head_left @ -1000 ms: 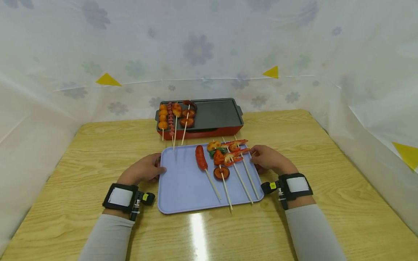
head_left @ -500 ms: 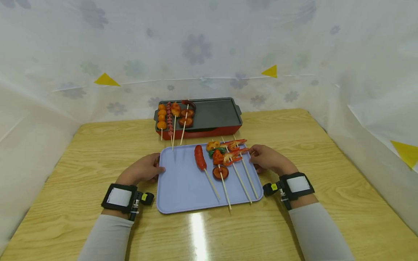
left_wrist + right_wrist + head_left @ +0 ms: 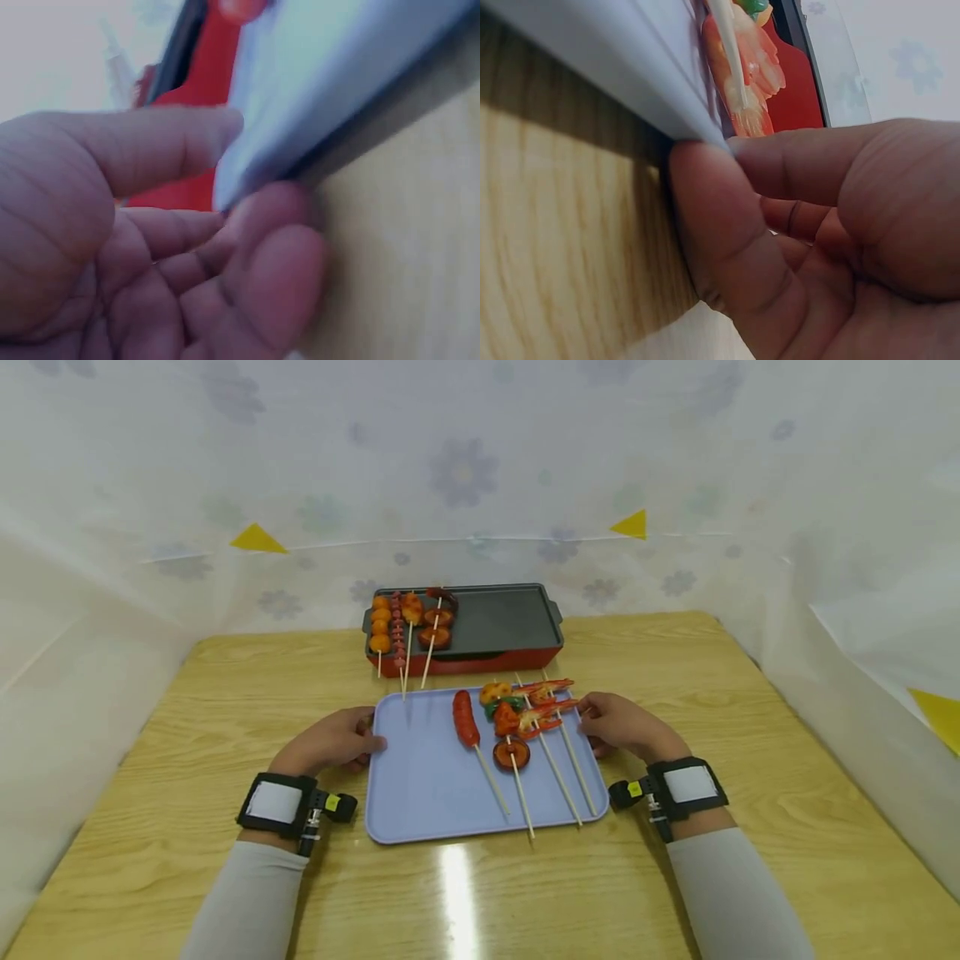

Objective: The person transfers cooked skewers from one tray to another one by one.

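A pale lavender tray (image 3: 420, 785) lies in front of me in the head view. My left hand (image 3: 337, 739) grips its left edge, thumb over the rim and fingers curled beneath, as the left wrist view shows. At the opposite edge my right hand (image 3: 618, 725) pinches the rim between thumb and finger. On the tray's right half are a red sausage on a stick (image 3: 465, 718), a mixed skewer with a mushroom slice (image 3: 511, 755) at its lower end, and two shrimp skewers (image 3: 540, 720), their sticks pointing toward me.
Behind the tray stands a red grill with a dark plate (image 3: 498, 618). Its left side holds a skewer of orange balls (image 3: 380, 625), a thin pink skewer (image 3: 397, 631) and a mushroom skewer (image 3: 435, 636), among others. Stick ends overhang toward the tray. A patterned curtain (image 3: 480, 460) surrounds the wooden table (image 3: 187, 760).
The head view has shifted slightly. Both hands keep their hold on the tray, and the skewers stay in place.
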`<state>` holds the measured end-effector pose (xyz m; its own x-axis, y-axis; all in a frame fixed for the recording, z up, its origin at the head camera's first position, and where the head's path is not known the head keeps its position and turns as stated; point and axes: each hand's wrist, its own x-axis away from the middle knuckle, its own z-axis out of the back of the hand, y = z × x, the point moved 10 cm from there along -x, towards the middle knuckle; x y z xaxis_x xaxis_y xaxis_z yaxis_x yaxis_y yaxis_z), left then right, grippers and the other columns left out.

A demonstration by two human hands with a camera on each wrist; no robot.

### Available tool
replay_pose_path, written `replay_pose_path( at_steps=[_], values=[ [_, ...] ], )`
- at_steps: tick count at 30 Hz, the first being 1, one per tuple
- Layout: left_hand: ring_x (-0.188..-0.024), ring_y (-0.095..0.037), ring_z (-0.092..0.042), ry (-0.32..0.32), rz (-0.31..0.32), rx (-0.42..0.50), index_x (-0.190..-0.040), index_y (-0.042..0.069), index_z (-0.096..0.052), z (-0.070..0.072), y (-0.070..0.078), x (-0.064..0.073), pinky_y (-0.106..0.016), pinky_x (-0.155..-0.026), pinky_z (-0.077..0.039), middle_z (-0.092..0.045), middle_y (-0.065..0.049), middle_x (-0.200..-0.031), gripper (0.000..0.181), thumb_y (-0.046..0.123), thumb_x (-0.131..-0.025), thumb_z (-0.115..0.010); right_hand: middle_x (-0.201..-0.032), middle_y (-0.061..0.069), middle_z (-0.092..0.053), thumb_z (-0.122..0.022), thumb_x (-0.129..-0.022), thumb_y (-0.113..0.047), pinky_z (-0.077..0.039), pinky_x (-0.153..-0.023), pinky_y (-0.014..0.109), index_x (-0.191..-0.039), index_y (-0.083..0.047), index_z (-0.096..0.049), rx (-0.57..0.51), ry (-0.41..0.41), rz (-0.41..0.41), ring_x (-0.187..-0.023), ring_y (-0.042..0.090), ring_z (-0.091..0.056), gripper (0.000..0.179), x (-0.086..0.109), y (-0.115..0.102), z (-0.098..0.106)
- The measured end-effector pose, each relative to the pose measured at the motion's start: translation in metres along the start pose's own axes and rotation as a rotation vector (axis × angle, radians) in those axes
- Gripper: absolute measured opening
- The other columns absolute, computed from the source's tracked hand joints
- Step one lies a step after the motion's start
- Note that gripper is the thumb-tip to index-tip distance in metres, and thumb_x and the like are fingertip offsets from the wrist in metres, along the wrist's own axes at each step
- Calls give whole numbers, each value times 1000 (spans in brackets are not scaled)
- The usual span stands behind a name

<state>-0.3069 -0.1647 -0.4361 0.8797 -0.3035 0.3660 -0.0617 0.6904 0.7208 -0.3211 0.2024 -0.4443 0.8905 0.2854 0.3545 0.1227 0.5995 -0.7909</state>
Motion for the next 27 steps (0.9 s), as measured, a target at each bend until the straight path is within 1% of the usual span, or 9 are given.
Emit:
replay_pose_path(
  at_steps=[4, 7, 10, 13, 17, 19, 21, 24, 27],
  values=[
    [-86, -25, -59, 69, 8, -31, -145, -1, -26, 19, 6, 14, -38, -71, -51, -55, -23, -114, 63, 27, -95, -52, -99, 19, -53, -48, -93, -7, -53, -58, 33, -121, 4, -44, 5, 2, -5, -72, 22, -58, 30, -1, 1, -1],
    [-101, -33, -55, 226, -33, -97, -145, 1, -29, 39, 24, 26, -47, -79, -49, -49, -26, -126, 61, 34, -97, -48, -99, 19, -53, -48, -93, -7, -53, -58, 33, -120, 4, -44, 17, 5, -8, -72, 22, -58, 29, -1, 1, -1],
    [-116, -40, -45, 429, -144, -139, -142, 5, -37, 56, 51, 37, -58, -87, -44, -43, -27, -134, 56, 35, -97, -48, -99, 19, -52, -48, -93, -7, -53, -58, 33, -120, 4, -44, 16, 10, -13, -71, 22, -58, 30, -1, 1, 0],
    [-125, -41, -37, 663, -307, -126, -140, 6, -42, 67, 77, 49, -62, -93, -39, -37, -25, -142, 55, 31, -93, -57, -100, 20, -52, -48, -93, -7, -53, -58, 33, -122, 4, -44, 10, 6, -9, -71, 22, -58, 31, -1, 2, 1],
    [-136, -36, -19, 917, -527, -152, -139, 9, -45, 68, 108, 66, -64, -101, -30, -27, -22, -149, 66, 26, -81, -73, -102, 20, -52, -48, -93, -8, -53, -58, 33, -123, 3, -44, 3, 7, -15, -70, 22, -58, 32, -1, 2, 2],
    [-139, -34, -6, 961, -585, -217, -142, 13, -40, 61, 119, 67, -66, -103, -25, -19, -21, -153, 78, 28, -75, -78, -102, 20, -52, -48, -93, -8, -53, -58, 33, -123, 3, -44, 1, 9, -22, -71, 22, -58, 32, 0, 3, 2],
    [-138, -35, 5, 959, -596, -328, -145, 17, -34, 50, 127, 64, -71, -101, -20, -10, -18, -155, 87, 34, -73, -80, -102, 19, -52, -49, -93, -8, -53, -58, 33, -122, 3, -44, 2, 11, -25, -72, 22, -58, 32, 0, 3, 2],
    [-137, -37, 14, 897, -542, -508, -148, 21, -26, 34, 132, 54, -78, -97, -15, 4, -13, -157, 95, 48, -73, -75, -101, 19, -52, -49, -93, -8, -53, -58, 33, -121, 3, -45, 6, 18, -24, -72, 22, -58, 31, 0, 2, 2],
    [-136, -36, 19, 823, -457, -607, -149, 21, -23, 24, 129, 44, -80, -95, -11, 12, -7, -157, 93, 57, -75, -68, -100, 19, -52, -49, -93, -8, -53, -58, 33, -121, 2, -45, 3, 14, -20, -71, 22, -58, 30, -1, 1, 1]
  ],
)
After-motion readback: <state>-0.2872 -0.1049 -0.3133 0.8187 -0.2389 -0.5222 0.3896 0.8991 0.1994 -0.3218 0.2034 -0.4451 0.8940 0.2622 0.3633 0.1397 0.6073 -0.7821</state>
